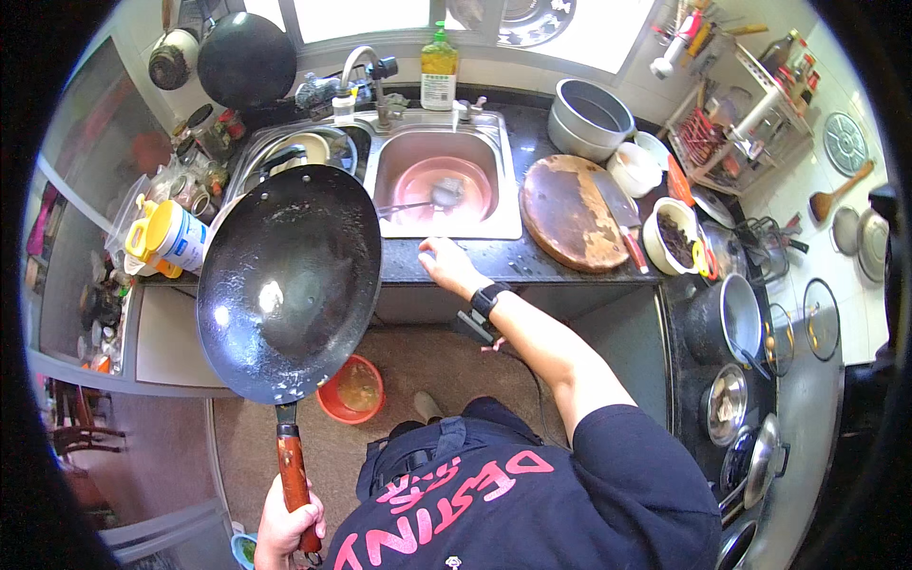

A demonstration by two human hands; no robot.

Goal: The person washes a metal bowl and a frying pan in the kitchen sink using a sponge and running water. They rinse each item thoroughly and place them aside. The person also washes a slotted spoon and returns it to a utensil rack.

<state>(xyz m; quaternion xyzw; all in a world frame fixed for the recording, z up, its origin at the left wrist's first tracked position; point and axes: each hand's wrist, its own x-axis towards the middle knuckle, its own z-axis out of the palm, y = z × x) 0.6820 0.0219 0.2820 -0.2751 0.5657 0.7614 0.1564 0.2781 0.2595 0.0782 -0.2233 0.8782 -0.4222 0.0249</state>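
Note:
My left hand (288,520) is closed around the wooden handle of a black wok (292,285), held up at the left with its wet inside facing the camera. My right hand (450,265), with a dark watch at its wrist, is just over the counter's front edge below the sink. Its fingers look loosely curled, and nothing shows in it. In the right basin of the steel sink (504,178) sits a pink plastic basin (410,174) of cloudy water. A metal ladle (445,192) or similar utensil lies in that water. The faucet (363,53) stands behind.
On the right of the counter are a round wooden cutting board (559,214), a cleaver (613,199) partly on it, and a bowl of dark food (670,235). A pump bottle (439,71) stands behind the sink. A red bucket (353,388) is on the floor; pots line the right side.

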